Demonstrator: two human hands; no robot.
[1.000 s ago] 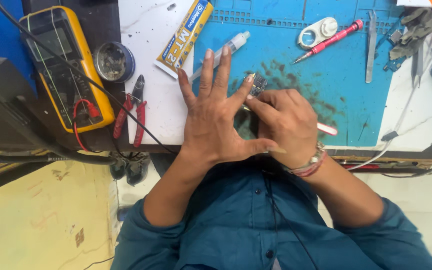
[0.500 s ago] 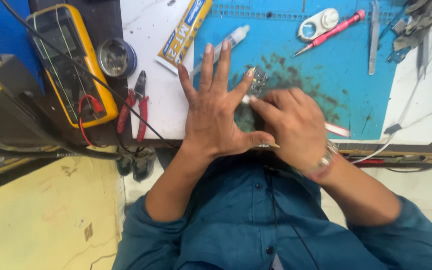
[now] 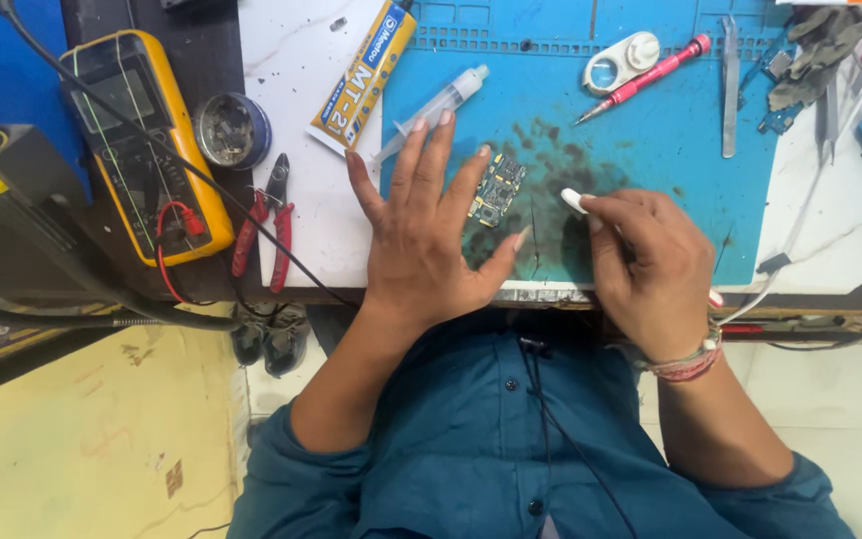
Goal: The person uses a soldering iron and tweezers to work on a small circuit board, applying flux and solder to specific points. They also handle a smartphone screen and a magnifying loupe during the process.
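Beside the yellow meter, a round tin (image 3: 232,130) held dull bits; the circuit board (image 3: 497,190) lay under the left hand's (image 3: 431,235) spread fingers (image 3: 467,185), while the right hand (image 3: 650,265) pinched a white piece (image 3: 573,201).

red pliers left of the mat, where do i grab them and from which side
Take the red pliers by the two red handles, coming from above at the near, table-edge end. They lie flat, dark jaws pointing away toward the round tin, handles slightly spread and bare. A black cable crosses them near the middle, so grip below it. The left hand is nearest.
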